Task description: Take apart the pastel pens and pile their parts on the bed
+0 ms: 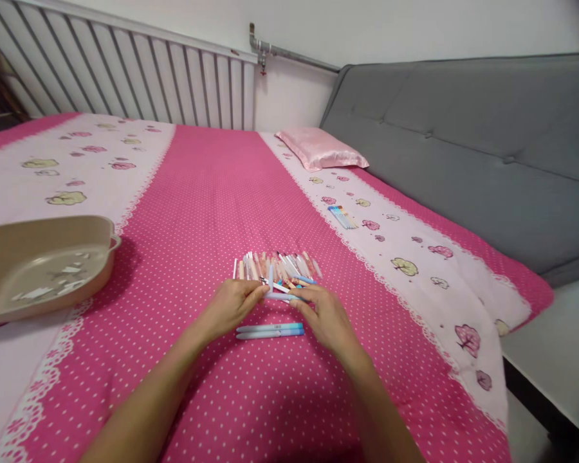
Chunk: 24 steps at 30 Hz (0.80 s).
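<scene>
A light-blue pen (278,296) lies level between my two hands, over the front of a loose pile of pens (289,265). My left hand (231,303) pinches its left end with thumb and forefinger. Around its right end, my right hand (324,314) has its fingers closed. Just in front of my hands, two pens with pale-blue barrels and bright-blue ends (270,330) lie side by side on the pink bedspread. The pile holds several pens in white, cream, pink and blue; my fingers cover part of its front edge.
To the left stands a beige plastic basin (84,283) with small white pieces inside. A row of blue-to-orange-ended pens (342,217) lies at the right. Farther back are a pink pillow (321,148), a grey padded headboard (463,116) and a white radiator (125,67).
</scene>
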Each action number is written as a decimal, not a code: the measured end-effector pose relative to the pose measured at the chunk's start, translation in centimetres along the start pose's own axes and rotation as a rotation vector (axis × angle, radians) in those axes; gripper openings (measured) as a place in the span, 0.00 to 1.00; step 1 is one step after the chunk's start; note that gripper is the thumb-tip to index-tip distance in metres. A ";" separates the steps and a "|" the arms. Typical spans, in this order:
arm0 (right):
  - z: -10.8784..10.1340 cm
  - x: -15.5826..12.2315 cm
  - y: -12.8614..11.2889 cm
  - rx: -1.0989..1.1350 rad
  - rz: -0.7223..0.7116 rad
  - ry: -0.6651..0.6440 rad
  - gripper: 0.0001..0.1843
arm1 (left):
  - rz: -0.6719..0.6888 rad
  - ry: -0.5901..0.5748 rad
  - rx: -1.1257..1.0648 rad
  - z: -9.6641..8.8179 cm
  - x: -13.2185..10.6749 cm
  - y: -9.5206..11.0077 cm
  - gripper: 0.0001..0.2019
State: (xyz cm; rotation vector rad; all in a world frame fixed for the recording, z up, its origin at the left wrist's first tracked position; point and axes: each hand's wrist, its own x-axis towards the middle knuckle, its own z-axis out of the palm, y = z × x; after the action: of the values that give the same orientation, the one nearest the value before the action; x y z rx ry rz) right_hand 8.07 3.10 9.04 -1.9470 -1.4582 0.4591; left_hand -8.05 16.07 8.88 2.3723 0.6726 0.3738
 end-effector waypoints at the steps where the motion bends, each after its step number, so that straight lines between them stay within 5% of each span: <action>1: 0.0 0.0 0.0 -0.005 -0.004 0.004 0.15 | -0.040 -0.003 0.006 -0.1 0.0 0.1 0.26; 5: 0.1 0.0 -0.2 -0.023 -0.004 0.023 0.14 | -0.103 0.014 0.004 -0.2 -0.1 0.2 0.28; 12: 0.0 -0.1 0.0 -0.013 0.057 0.036 0.15 | 0.143 0.046 -0.158 0.2 0.0 -0.6 0.12; 18: -0.2 -0.1 0.3 0.012 0.051 0.098 0.15 | -0.087 0.112 -0.016 -0.6 0.0 -0.2 0.26; 24: -0.9 -0.3 1.0 -0.059 0.149 0.097 0.15 | -0.132 0.114 -0.036 -1.5 0.0 -0.6 0.27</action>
State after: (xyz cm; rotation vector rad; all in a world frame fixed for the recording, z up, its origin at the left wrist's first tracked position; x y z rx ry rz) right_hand 9.23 2.43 8.97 -2.1047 -1.2848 0.3858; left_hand -8.87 17.23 9.69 2.2720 0.8626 0.4617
